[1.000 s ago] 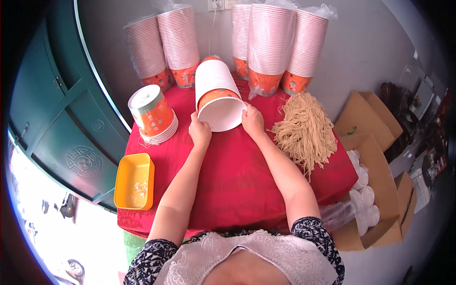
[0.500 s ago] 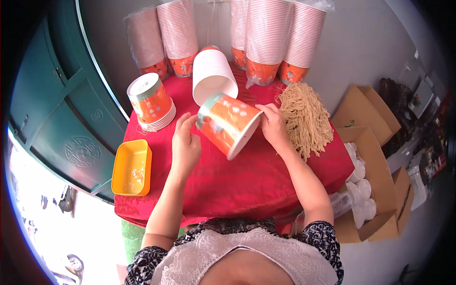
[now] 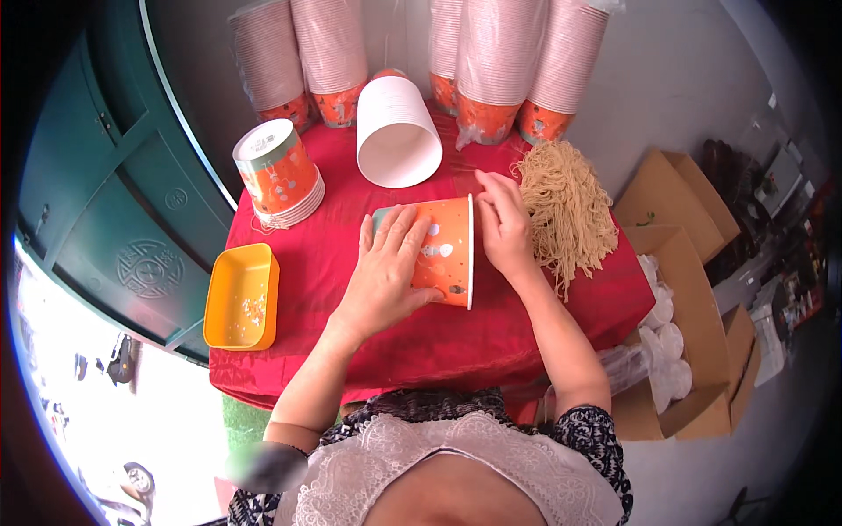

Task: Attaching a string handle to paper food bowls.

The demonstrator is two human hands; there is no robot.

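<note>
One Orange Paper Tub (image 3: 449, 250) Tipped Sideways in Hand

The left hand (image 3: 383, 273) grips the tub, fingers spread over its side, mid-counter (image 3: 456, 351) on red cloth; the right hand (image 3: 503, 226) curls beside the rim, its hold impossible to tell. Around: five wrapped stacks (image 3: 499, 53), one stack lying down (image 3: 396, 101), one inverted stack (image 3: 282, 186), one yellow tray (image 3: 230, 276), one tan string bundle (image 3: 568, 206), green door (image 3: 83, 202), grey wall (image 3: 675, 79).

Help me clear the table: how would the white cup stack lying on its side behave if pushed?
The white cup stack might roll, being round and on its side. Its nested cups could slide apart, as no wrapper shows around them.
</note>
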